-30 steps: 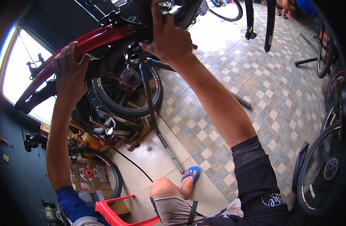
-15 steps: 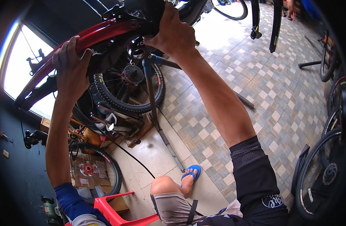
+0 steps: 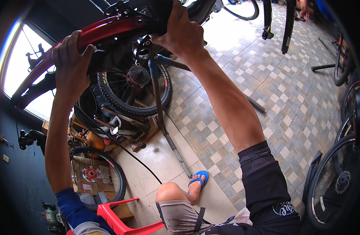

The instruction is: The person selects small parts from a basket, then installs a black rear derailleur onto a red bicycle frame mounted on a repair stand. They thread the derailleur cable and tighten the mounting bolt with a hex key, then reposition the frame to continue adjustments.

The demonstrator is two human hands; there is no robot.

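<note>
A red and black bicycle frame (image 3: 109, 30) stretches across the upper left, its far-left end in front of a bright window. My left hand (image 3: 72, 62) wraps over the red tube, fingers on top and thumb along the near side. Higher up, my right hand (image 3: 184, 37) grips a dark part of the frame; its fingertips are partly hidden at the upper edge. Just below the frame, between my hands, is the head of a blue-grey repair stand (image 3: 153, 72), whose leg slants down to the floor.
A wheel with a cassette (image 3: 137, 76) is behind the stand. Lower left are another wheel (image 3: 120, 176), a red plastic stool (image 3: 121, 219) and a green bench grinder (image 3: 51, 217). A black cable (image 3: 140, 164) hangs across. Several bicycle wheels (image 3: 317, 184) line the right side; a fork (image 3: 287, 27) hangs above.
The frame's left end has shifted slightly left and down, and my left hand has moved left with it. My right hand has barely moved.
</note>
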